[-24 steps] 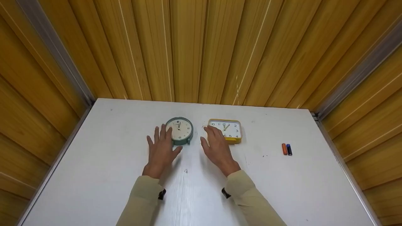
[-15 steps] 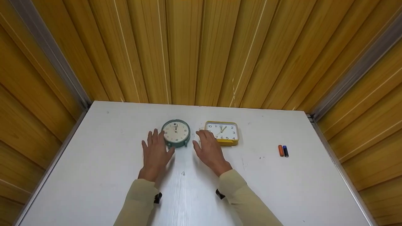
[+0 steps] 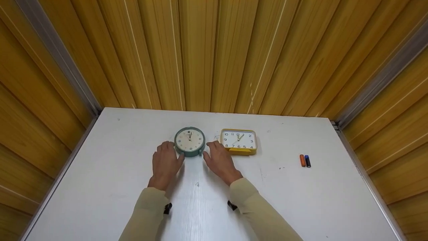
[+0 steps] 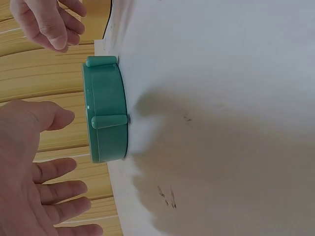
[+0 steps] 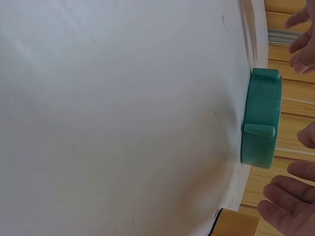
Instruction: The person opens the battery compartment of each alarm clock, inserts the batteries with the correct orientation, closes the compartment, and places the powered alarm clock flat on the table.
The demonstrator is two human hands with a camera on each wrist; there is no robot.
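Note:
A round green alarm clock point(image 3: 190, 147) lies face up on the white table, its two stubby feet pointing toward the person. My left hand point(image 3: 165, 161) is at its left side, with relaxed fingers and the thumb near one foot. On the opposite side is my right hand point(image 3: 219, 160), fingers slightly bent and turned toward the rim. In the left wrist view the left palm point(image 4: 22, 162) shows a gap from the clock's green casing point(image 4: 107, 98). The right wrist view likewise shows the right fingers point(image 5: 283, 196) apart from it. Neither hand holds anything.
A yellow rectangular alarm clock point(image 3: 245, 152) lies face up just right of the right hand. Farther right, an orange battery point(image 3: 302, 160) and a dark blue one point(image 3: 307, 161) lie side by side. A wood-patterned wall point(image 3: 214, 67) rises behind the white table point(image 3: 110, 167).
Both hands have come closer around the green clock: the right hand moved left off the yellow clock, and the left hand drew back off the green clock's face to its side.

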